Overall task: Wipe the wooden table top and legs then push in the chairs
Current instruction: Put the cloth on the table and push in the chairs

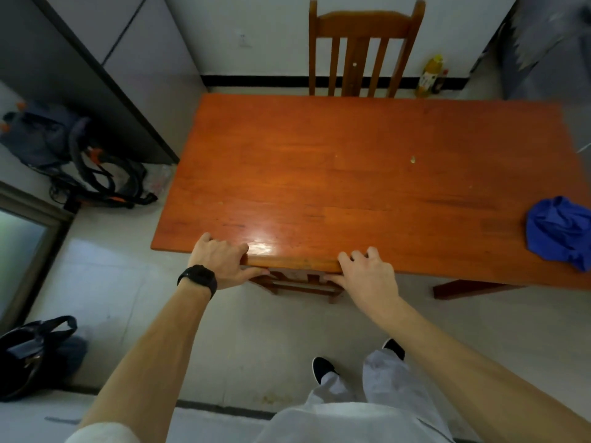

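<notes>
A reddish wooden table (351, 174) fills the middle of the view. At its near edge stands a wooden chair (291, 265), its top rail level with the table edge and its seat mostly hidden under the top. My left hand (220, 262) grips the left end of that top rail, and my right hand (364, 273) grips the right end. A second wooden chair (364, 49) stands at the far side, with its back rising above the table top. A crumpled blue cloth (559, 231) lies on the table near its right end.
A grey backpack (70, 151) lies on the floor to the left, beside a dark cabinet (80, 75). A black bag (35, 353) sits at the lower left. A yellow bottle (428, 76) stands by the far wall. A small crumb (413, 160) lies on the table top.
</notes>
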The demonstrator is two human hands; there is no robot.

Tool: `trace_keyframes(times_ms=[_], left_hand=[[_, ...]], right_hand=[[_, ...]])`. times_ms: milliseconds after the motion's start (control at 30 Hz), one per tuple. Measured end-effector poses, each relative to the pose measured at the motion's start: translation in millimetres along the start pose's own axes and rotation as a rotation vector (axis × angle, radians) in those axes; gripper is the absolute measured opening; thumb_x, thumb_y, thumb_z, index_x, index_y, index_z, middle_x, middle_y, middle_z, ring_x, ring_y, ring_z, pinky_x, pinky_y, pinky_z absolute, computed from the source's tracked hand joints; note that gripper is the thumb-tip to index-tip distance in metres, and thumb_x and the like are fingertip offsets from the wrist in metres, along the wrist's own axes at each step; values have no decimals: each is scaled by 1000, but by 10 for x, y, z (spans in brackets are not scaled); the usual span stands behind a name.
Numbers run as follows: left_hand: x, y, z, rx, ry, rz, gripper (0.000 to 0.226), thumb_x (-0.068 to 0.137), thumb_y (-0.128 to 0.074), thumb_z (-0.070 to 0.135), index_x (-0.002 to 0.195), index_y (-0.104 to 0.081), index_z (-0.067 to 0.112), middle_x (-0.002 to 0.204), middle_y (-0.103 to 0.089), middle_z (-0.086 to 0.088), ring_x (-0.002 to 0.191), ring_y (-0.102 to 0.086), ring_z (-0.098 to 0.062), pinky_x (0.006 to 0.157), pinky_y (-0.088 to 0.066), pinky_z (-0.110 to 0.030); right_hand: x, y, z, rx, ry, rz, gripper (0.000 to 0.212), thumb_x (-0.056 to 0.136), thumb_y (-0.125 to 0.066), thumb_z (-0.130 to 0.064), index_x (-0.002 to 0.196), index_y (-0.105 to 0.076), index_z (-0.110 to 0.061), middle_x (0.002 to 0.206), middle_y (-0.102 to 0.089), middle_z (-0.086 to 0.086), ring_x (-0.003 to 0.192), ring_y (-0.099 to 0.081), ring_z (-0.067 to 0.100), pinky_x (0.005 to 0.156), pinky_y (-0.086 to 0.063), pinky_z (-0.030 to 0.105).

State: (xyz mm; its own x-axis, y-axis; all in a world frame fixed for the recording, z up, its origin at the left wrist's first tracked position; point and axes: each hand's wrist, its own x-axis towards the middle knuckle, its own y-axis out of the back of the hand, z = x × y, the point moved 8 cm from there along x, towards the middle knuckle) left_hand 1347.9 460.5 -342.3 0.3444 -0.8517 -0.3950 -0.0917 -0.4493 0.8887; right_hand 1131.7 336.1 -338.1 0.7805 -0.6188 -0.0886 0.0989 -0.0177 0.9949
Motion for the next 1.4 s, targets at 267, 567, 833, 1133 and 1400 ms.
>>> trace_keyframes(times_ms=[267, 567, 833, 1133, 1400], left_hand=[[-1, -62, -342, 18, 1, -32, 74, 71, -5, 91, 86, -49, 32, 70, -61, 11, 69, -59, -14, 86, -36, -36], [-157, -234, -710, -65, 98, -24, 84, 62, 3, 94, 88, -48, 33, 81, -65, 6, 75, -56, -19, 80, -37, -36], [-170, -384, -807, -83, 231, -142, 59, 83, -27, 83, 118, -43, 38, 111, -65, 4, 112, -53, -23, 106, -23, -52], [-310, -81, -96, -350, 322, -230, 61, 90, -41, 68, 133, -45, 25, 140, -49, -7, 135, -35, -34, 113, -13, -66], [-114, 574, 1628, -769, 265, -9, 56, 96, -23, 60, 139, -44, 32, 146, -47, -2, 139, -37, -29, 117, -16, -56]], right_hand=[[109, 95, -335, 10, 7, -43, 51, 84, -53, -68, 93, -59, -19, 83, -62, 0, 87, -56, 25, 49, -34, 29], [232, 82, -660, 39, 17, -151, 51, 73, -67, -68, 80, -64, -17, 68, -61, 1, 77, -58, 26, 43, -29, 27], [283, 60, -758, 89, 82, -126, 47, 96, -48, -53, 122, -53, -13, 110, -62, 4, 107, -51, 29, 60, -39, 32], [44, 147, -455, 515, 193, -244, 42, 104, -37, -37, 145, -41, -28, 147, -44, -7, 135, -37, 21, 101, -45, 39], [-825, -34, 1280, 727, -12, -189, 38, 101, -43, -44, 134, -55, -31, 141, -51, -14, 133, -43, 6, 110, -32, 24]])
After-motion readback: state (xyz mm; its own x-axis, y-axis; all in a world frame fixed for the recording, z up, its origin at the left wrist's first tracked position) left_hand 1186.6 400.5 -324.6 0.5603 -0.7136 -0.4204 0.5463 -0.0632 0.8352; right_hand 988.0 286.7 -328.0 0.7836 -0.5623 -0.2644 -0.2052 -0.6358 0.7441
